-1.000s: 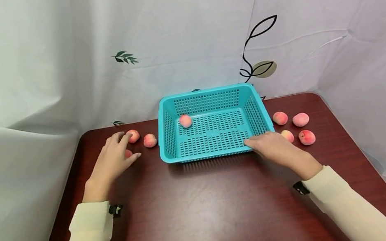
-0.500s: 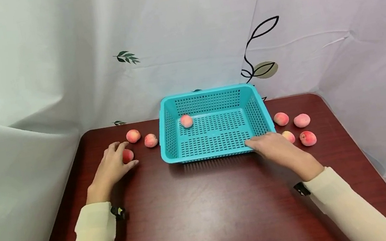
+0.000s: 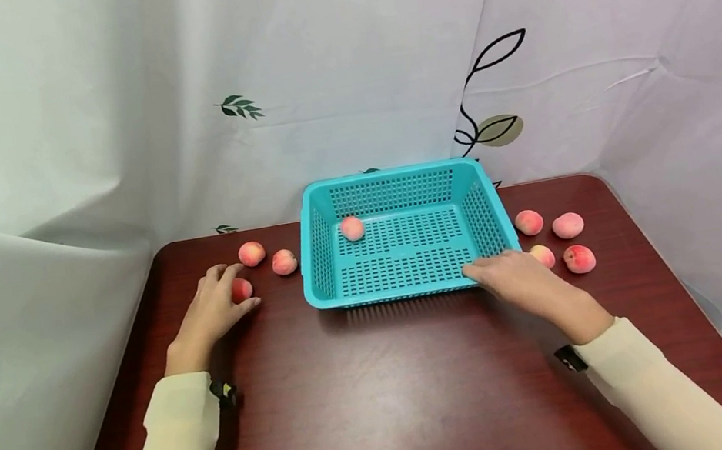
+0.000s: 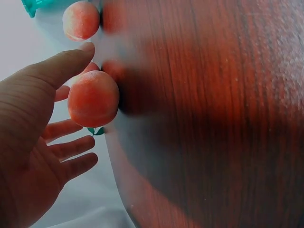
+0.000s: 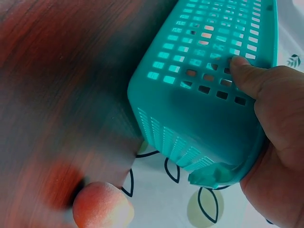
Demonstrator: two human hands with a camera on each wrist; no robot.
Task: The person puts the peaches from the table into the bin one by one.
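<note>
My left hand [image 3: 211, 308] reaches around a peach [image 3: 241, 289] on the left of the table. In the left wrist view, the thumb [image 4: 71, 64] and spread fingers lie around that peach [image 4: 93, 99] without curling onto it. Farther back are two more peaches, one [image 3: 252, 254] behind the hand and one [image 3: 284, 262] beside the basket. A turquoise plastic basket [image 3: 399, 291] stands at the back centre, with a single peach [image 3: 352, 228] inside. My right hand [image 3: 516, 276] grips the basket's front right corner; in the right wrist view its thumb [image 5: 247, 76] presses the outer wall, while the other fingers are mostly hidden.
Right of the basket lie several peaches, among them one [image 3: 529, 222] at the back and one [image 3: 579, 259] nearer the front. The dark red-brown table [image 3: 388, 407] meets a white printed curtain [image 3: 351, 63] behind and at both sides.
My left hand has come down and back toward me onto the nearest left peach, uncovering the peach behind it. The right hand still grips the basket; the whole view has shifted slightly.
</note>
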